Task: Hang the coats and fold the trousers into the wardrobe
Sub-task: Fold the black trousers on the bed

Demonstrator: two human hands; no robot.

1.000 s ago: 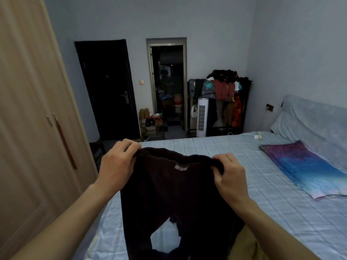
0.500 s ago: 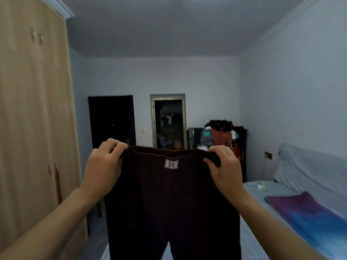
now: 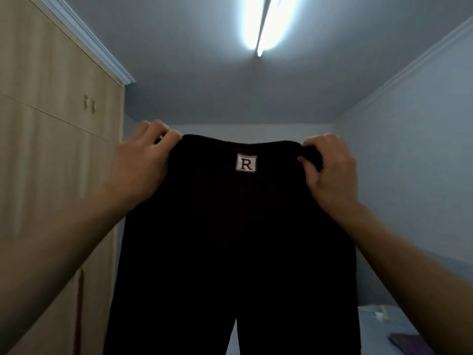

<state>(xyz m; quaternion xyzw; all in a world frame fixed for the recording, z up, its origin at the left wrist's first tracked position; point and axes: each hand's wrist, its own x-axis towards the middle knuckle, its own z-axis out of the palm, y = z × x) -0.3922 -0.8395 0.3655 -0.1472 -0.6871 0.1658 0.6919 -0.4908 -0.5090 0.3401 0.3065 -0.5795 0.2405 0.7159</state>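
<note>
Dark trousers (image 3: 238,239) hang upright in front of me, held up high by the waistband, with a white label bearing an R (image 3: 246,163) at the middle of the band. My left hand (image 3: 143,162) pinches the left corner of the waistband and my right hand (image 3: 330,170) pinches the right corner. Both legs hang down past the bottom of the frame. The wooden wardrobe (image 3: 51,149) stands at my left with its doors closed.
A bed (image 3: 389,326) with a light blue sheet shows at the lower right, with a small white item and a purple cloth (image 3: 409,344) on it. A ceiling lamp (image 3: 266,21) shines overhead. The trousers hide the far end of the room.
Both hands have lifted the trousers higher and pulled the waistband wider. My view has tilted up from the bed to the ceiling.
</note>
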